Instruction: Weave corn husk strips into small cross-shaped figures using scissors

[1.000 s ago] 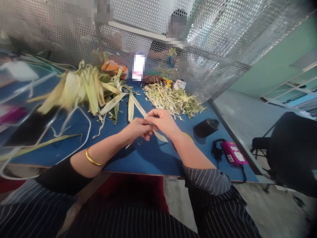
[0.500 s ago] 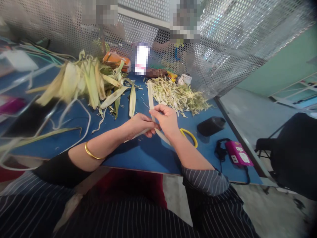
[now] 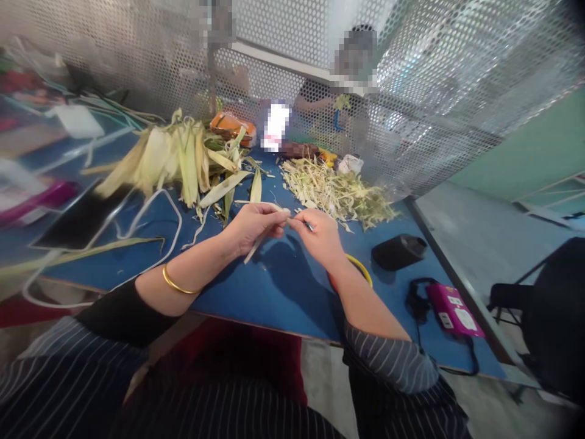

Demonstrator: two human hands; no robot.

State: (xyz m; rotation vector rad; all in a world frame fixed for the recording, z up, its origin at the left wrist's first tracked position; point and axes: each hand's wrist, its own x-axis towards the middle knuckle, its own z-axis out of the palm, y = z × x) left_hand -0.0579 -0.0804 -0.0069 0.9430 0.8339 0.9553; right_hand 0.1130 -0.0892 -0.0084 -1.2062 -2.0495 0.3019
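Over the blue table, my left hand [image 3: 256, 228] is closed around pale corn husk strips [image 3: 251, 252]. One strip end sticks out below that hand, and another points left above its knuckles. My right hand [image 3: 320, 238] is pinched at the tips of the left fingers, on the husk's end; the exact grip there is partly hidden. Just beyond the hands lies a single husk leaf [image 3: 256, 188]. A heap of whole corn husks [image 3: 189, 161] is at the back left, and a pile of shredded husk [image 3: 324, 188] lies behind my right hand.
A yellow loop handle [image 3: 362, 268] shows beside my right forearm. Further right are a black cylinder [image 3: 397, 253] and a magenta box [image 3: 450, 308] with a black cord. At the back stand a lit phone [image 3: 276, 126] and an orange packet [image 3: 233, 127], before a perforated metal screen [image 3: 292, 36].
The long strip that stood upright from my right hand, and the piece trailing below it, no longer show there. Both hands are now fingertip to fingertip. The view has shifted slightly.
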